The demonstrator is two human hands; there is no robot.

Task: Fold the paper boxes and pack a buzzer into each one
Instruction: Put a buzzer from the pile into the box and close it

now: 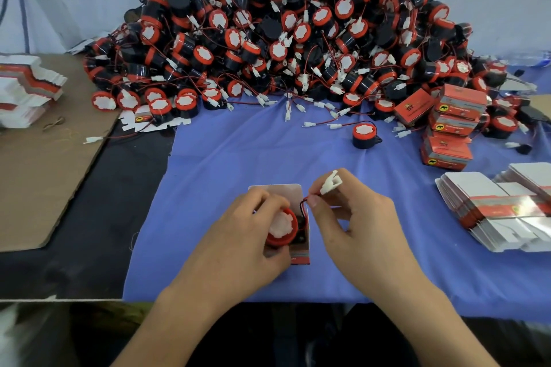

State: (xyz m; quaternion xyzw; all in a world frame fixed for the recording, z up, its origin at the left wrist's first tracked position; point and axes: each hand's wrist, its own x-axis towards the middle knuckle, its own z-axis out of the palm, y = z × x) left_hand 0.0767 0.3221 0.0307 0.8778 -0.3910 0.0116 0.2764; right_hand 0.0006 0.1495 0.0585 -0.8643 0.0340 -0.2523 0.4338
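The dark surface (98, 217) carries a blue cloth (226, 164) across its middle and right; a great heap of red-and-black buzzers (283, 39) with trailing wires fills the far edge; a brown cardboard sheet (44, 173) lies along the left edge, with a stack of flat white-and-red blanks (26, 86) at its far end; a second fanned stack of flat blanks (501, 211) sits at the right edge; a cluster of folded red boxes (450, 131) stands just beyond it, touching the foot of the heap.

Near the front edge, at the middle of the cloth, the left hand (241, 235) wraps its fingers round an upright paper box (283, 192) whose top flap stands open; a buzzer (281, 228) sits in the box's mouth, red rim and white face upward; the right hand (357, 223), just beside the box, pinches that buzzer's white connector (329, 183), the thin wire (304, 202) running down into the box; a lone buzzer (363, 134) stands apart on the cloth, near the heap.
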